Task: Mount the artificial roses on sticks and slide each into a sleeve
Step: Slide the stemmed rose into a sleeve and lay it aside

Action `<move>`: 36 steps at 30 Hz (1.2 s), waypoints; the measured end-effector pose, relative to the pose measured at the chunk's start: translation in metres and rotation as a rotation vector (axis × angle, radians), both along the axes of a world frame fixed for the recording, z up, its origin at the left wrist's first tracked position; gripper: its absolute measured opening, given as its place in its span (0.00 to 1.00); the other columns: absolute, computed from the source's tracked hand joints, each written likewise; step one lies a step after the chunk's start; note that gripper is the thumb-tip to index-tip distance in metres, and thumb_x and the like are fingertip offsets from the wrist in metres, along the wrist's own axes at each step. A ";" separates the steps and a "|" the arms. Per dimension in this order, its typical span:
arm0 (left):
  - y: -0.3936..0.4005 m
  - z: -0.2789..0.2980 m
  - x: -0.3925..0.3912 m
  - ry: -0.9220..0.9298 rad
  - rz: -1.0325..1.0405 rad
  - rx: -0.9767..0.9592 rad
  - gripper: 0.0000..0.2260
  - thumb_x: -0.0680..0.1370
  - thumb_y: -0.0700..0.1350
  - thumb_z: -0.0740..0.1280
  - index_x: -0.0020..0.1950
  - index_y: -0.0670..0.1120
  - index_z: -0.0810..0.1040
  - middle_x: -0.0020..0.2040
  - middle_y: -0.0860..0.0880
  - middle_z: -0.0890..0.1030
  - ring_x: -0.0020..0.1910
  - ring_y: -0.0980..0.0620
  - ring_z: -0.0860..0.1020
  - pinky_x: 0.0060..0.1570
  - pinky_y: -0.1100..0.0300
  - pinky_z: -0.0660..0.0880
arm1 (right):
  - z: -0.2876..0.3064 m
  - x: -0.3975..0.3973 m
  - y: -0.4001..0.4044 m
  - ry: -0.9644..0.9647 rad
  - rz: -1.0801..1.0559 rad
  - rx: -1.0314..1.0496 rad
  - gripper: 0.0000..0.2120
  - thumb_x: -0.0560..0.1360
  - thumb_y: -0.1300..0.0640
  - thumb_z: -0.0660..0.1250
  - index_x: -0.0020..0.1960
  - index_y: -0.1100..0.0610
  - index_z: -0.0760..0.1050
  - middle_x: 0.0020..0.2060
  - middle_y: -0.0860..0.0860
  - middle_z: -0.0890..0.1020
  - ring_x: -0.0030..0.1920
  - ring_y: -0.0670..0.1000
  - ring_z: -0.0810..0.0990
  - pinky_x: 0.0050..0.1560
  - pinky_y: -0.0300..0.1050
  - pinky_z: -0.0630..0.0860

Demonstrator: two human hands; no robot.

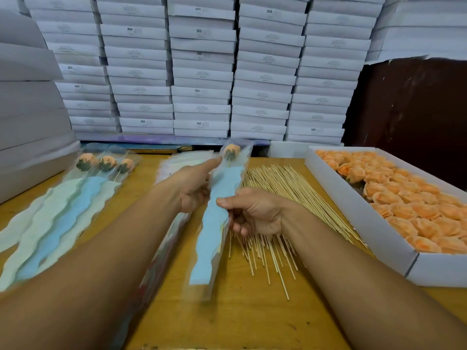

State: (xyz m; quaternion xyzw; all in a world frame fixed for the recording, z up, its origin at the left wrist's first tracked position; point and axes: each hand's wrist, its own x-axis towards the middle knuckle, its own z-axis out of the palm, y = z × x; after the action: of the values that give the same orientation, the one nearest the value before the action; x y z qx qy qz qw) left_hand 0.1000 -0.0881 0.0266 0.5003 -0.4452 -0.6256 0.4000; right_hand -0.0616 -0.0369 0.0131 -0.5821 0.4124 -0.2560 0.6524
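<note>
A clear sleeve with a blue wavy insert point(217, 218) is held above the table's middle. Inside its far end sits an orange rose point(232, 150) on a thin stick. My left hand point(194, 188) grips the sleeve's left edge, with the index finger stretched toward the rose. My right hand point(252, 210) pinches the sleeve's right edge with the thumb on top. Three finished sleeved roses point(106, 162) lie at the left. Loose wooden sticks point(285, 198) are spread under my right hand. A white box of orange roses point(404, 198) stands at the right.
A pile of empty sleeves point(177, 162) lies under my left hand on the wooden table point(242, 311). Stacks of white cartons point(202, 72) wall off the back. A dark brown panel point(409, 102) stands at the back right.
</note>
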 end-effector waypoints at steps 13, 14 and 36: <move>0.044 -0.004 0.016 -0.038 -0.292 -0.004 0.12 0.68 0.39 0.75 0.50 0.37 0.82 0.41 0.43 0.84 0.35 0.51 0.82 0.36 0.63 0.80 | -0.001 -0.016 -0.014 0.043 -0.179 -0.102 0.10 0.78 0.52 0.71 0.46 0.59 0.78 0.26 0.49 0.75 0.23 0.43 0.70 0.21 0.33 0.64; 0.044 -0.005 0.018 -0.024 -0.293 -0.001 0.12 0.68 0.37 0.74 0.49 0.37 0.81 0.41 0.43 0.83 0.34 0.52 0.82 0.35 0.63 0.81 | -0.002 -0.016 -0.014 0.055 -0.182 -0.109 0.10 0.78 0.52 0.71 0.45 0.59 0.79 0.26 0.49 0.75 0.23 0.43 0.70 0.21 0.33 0.64; 0.006 0.013 0.114 -0.465 0.132 -0.166 0.10 0.72 0.31 0.74 0.49 0.31 0.77 0.42 0.35 0.81 0.32 0.43 0.81 0.36 0.56 0.81 | -0.013 -0.019 -0.024 0.108 -0.355 -0.114 0.20 0.77 0.42 0.70 0.54 0.60 0.82 0.28 0.49 0.80 0.27 0.45 0.74 0.25 0.38 0.69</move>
State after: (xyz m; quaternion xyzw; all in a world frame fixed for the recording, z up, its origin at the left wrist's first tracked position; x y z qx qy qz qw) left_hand 0.2143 -0.0821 0.0397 0.6243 -0.5412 -0.4276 0.3667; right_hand -0.0804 -0.0614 0.0001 -0.5492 0.5277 -0.3582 0.5399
